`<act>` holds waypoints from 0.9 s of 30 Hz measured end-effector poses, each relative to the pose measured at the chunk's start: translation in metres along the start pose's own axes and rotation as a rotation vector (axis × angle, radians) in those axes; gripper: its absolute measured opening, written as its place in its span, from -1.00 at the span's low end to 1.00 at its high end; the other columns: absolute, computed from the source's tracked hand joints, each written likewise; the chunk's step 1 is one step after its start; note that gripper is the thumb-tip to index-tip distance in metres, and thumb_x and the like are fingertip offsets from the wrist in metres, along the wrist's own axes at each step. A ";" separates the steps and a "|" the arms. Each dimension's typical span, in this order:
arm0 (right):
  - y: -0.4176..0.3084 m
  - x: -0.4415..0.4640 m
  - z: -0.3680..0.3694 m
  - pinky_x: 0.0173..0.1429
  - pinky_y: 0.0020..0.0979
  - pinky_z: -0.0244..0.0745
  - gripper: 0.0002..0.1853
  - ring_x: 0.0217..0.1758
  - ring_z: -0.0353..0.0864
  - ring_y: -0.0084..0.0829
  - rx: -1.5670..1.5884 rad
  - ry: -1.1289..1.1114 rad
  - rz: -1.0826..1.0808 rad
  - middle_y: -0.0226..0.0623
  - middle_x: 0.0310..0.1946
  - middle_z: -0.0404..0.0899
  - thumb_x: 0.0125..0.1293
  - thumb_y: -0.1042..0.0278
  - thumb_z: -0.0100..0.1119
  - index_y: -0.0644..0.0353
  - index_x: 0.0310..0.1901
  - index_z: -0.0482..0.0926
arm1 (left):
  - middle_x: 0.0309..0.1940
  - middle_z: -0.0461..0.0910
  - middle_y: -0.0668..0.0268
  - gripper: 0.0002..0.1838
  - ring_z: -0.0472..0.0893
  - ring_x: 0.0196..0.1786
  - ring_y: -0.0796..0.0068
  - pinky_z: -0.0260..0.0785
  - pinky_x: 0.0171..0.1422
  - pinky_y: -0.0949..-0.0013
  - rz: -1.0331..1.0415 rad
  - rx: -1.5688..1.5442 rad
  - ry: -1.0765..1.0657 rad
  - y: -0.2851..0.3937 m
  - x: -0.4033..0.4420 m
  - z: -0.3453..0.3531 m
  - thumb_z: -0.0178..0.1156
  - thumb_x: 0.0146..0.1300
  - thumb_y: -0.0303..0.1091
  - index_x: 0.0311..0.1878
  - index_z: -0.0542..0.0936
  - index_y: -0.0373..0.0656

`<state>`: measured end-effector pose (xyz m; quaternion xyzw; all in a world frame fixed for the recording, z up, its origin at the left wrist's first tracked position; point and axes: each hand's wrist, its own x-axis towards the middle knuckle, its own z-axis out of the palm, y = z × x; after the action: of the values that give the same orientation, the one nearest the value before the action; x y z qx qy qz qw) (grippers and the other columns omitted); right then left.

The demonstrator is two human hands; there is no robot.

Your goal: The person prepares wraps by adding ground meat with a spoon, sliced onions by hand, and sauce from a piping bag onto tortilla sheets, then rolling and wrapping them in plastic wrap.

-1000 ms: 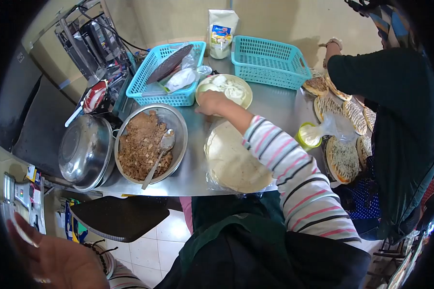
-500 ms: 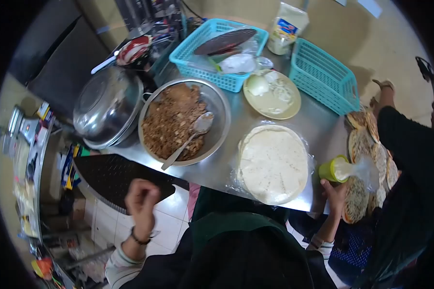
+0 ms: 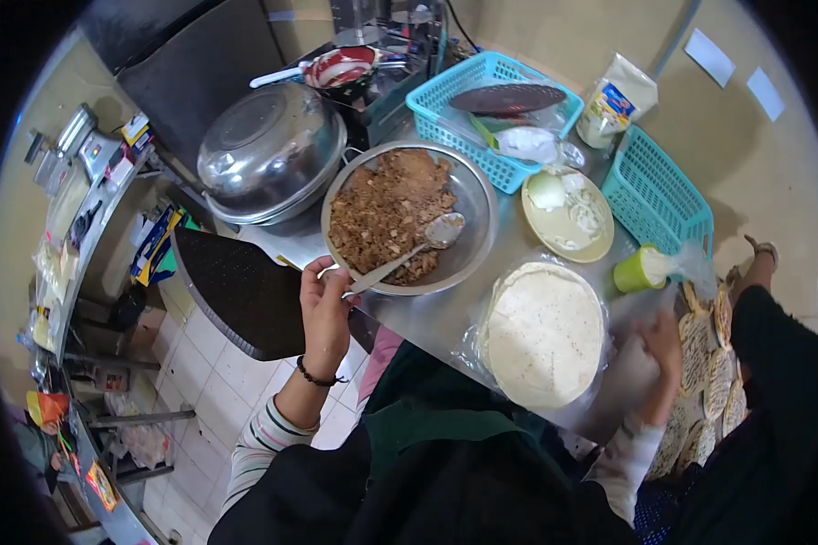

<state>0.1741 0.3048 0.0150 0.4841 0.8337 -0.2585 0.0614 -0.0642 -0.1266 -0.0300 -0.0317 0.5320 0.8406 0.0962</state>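
Note:
A metal bowl point(image 3: 482, 218) holds a brown crumbly filling point(image 3: 386, 204). The spoon point(image 3: 443, 231) rests its head on that filling, and its handle reaches over the near rim. There my left hand point(image 3: 325, 313) closes its fingers on the handle's end. To the right, a stack of thin round flatbreads point(image 3: 543, 336) lies on clear plastic. My right hand point(image 3: 661, 350) hovers past the stack near the table's right edge, smeared by motion, so its fingers are unclear. Beyond it stands a green cup point(image 3: 631, 272) with a plastic bag in its mouth.
A lidded steel pot point(image 3: 268, 150) stands left of the bowl. At the back are a filled turquoise basket point(image 3: 423, 100), another turquoise basket point(image 3: 654, 195), a bag of white stuff point(image 3: 616, 100) and a plate with onion point(image 3: 568, 241). Seeded breads point(image 3: 691, 363) lie at right, beside another person point(image 3: 773, 336).
My left hand has come up to the bowl and taken hold of the spoon's handle. My right hand has moved away from the green cup. The view has shifted left.

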 end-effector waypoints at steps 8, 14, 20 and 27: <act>-0.237 -0.132 0.059 -0.18 -0.29 0.51 -0.61 -0.20 0.53 -0.18 0.203 -0.148 -1.595 -0.20 -0.27 0.49 0.12 0.47 0.20 0.19 0.04 0.48 | -0.44 0.48 0.44 -0.64 0.44 -0.43 0.72 0.27 -0.42 0.64 0.179 0.080 0.003 0.001 0.009 0.007 0.18 0.22 -0.47 0.06 0.35 -0.18; -0.306 -0.114 0.146 -0.17 -0.25 0.50 -0.69 -0.13 0.52 -0.18 -0.197 -0.022 -1.748 -0.18 -0.24 0.43 0.09 0.49 0.20 0.23 -0.09 0.47 | -0.52 0.41 0.51 -0.75 0.33 -0.53 0.76 0.14 -0.47 0.66 0.164 0.000 0.078 0.007 0.024 0.009 0.19 0.17 -0.48 -0.09 0.47 -0.30; -0.306 -0.094 0.082 -0.32 -0.39 0.50 -0.86 -0.41 0.56 -0.36 0.322 0.156 -1.600 -0.27 -0.42 0.50 0.16 0.53 0.18 0.26 -0.28 0.42 | -0.53 0.43 0.51 -0.78 0.32 -0.54 0.77 0.14 -0.47 0.67 0.157 0.034 0.044 0.014 0.050 0.006 0.14 0.15 -0.50 -0.11 0.54 -0.31; -0.255 -0.050 0.074 -0.45 -0.56 0.36 -0.88 -0.52 0.41 -0.72 0.974 -0.134 -0.976 -0.50 -0.49 0.50 0.27 0.48 0.17 0.28 -0.33 0.42 | -0.39 0.41 0.48 -0.65 0.32 -0.43 0.76 0.14 -0.38 0.67 0.191 0.022 0.028 0.001 0.027 0.010 0.05 0.26 -0.44 0.10 0.43 -0.30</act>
<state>-0.0249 0.1285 0.0642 0.0091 0.7394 -0.6309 -0.2349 -0.0900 -0.1148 -0.0286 0.0084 0.5431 0.8396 0.0082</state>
